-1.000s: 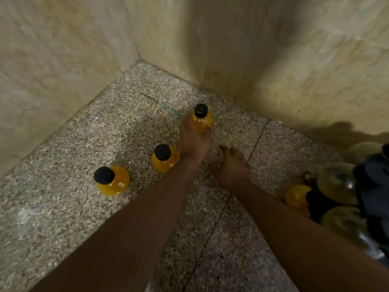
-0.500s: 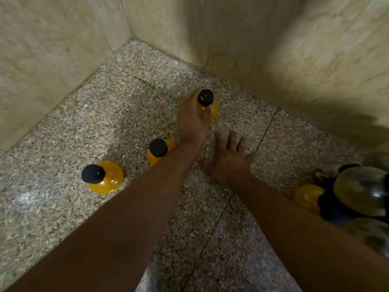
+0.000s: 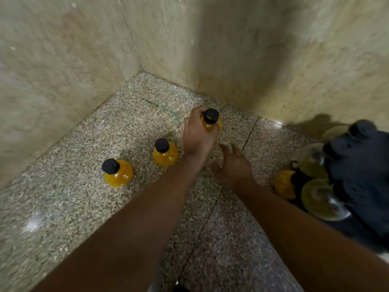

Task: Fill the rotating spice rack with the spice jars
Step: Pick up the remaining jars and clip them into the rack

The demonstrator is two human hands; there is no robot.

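Three orange spice jars with black caps stand in a diagonal row on the speckled granite counter. My left hand is wrapped around the far jar, near the corner of the walls. The middle jar and the near left jar stand free. My right hand hovers just right of my left wrist, fingers spread, holding nothing. At the right edge stands the dark rotating spice rack with rounded jars in it, among them an orange one; the rack is partly cut off.
Beige marble walls meet in a corner behind the jars and close off the far and left sides. A seam runs across the counter between my arms.
The view has shifted and blurred. My left hand keeps its hold on the far jar. My right hand has lifted off the counter, fingers still spread.
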